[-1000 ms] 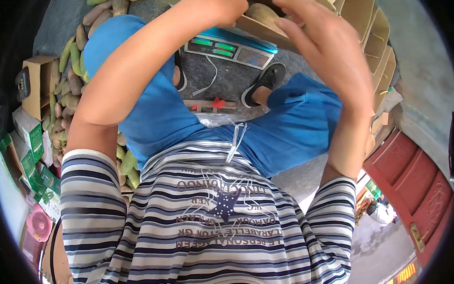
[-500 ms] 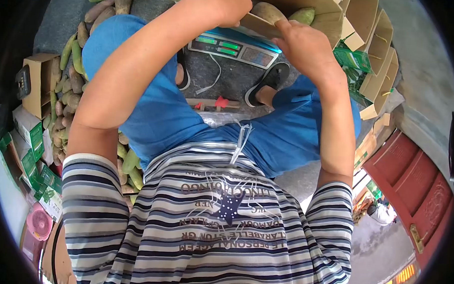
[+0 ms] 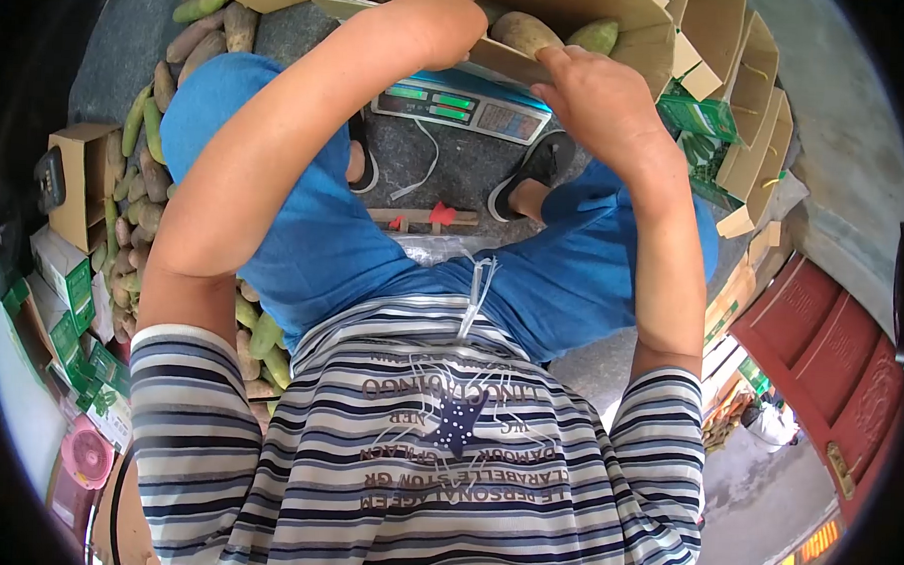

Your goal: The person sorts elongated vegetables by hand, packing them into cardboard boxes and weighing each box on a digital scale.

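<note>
An open cardboard box [image 3: 519, 68] rests at the top of the view over a digital scale [image 3: 463, 108] with lit green displays. Inside lie a brown, rough-skinned oblong vegetable [image 3: 525, 32] and a green one [image 3: 593, 35]. My right hand [image 3: 603, 100] grips the box's near wall, its thumb outside and its fingers over the rim. My left hand [image 3: 443, 25] is bent over the same wall farther left with its fingers curled; what they hold, if anything, is hidden. Part of another green vegetable shows beside it at the top edge.
Brown and green vegetables [image 3: 141, 217] are heaped on the floor to my left, near a small cardboard carton [image 3: 80, 185]. Open boxes [image 3: 752, 104] line the right side. Between my feet lies a wooden piece [image 3: 429, 218] with red bits. A red door [image 3: 818, 345] stands at right.
The view has shifted slightly, showing more of the box and its contents. My left hand has moved a little left relative to the box; my right hand keeps its hold on the rim.
</note>
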